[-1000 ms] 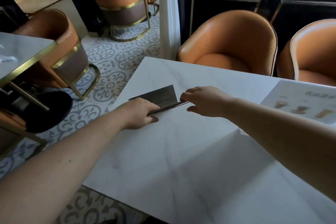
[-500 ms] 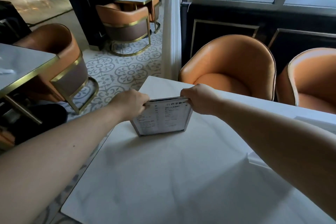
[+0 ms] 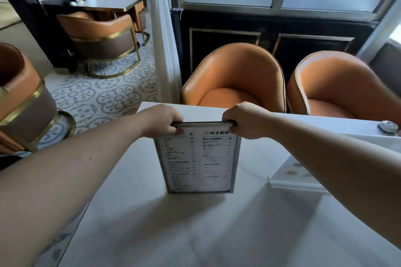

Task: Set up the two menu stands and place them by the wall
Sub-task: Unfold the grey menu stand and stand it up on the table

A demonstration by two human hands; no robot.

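Note:
A metal-framed menu stand (image 3: 198, 162) with a white printed sheet stands upright on the white marble table (image 3: 195, 234), its face toward me. My left hand (image 3: 162, 121) grips its top left corner and my right hand (image 3: 245, 120) grips its top right corner. A second menu (image 3: 293, 176), with pictures of food, lies flat on the table to the right, partly hidden under my right forearm.
Two orange armchairs (image 3: 236, 80) (image 3: 338, 84) stand across the table, in front of a dark panelled wall (image 3: 271, 30) with windows. A small round white device (image 3: 389, 126) sits at the table's far right. More chairs and a table (image 3: 108, 3) stand left.
The menu stand lay folded flat on the table a second ago. Both hands raised it upright, and it now stands nearer to me with its printed face showing.

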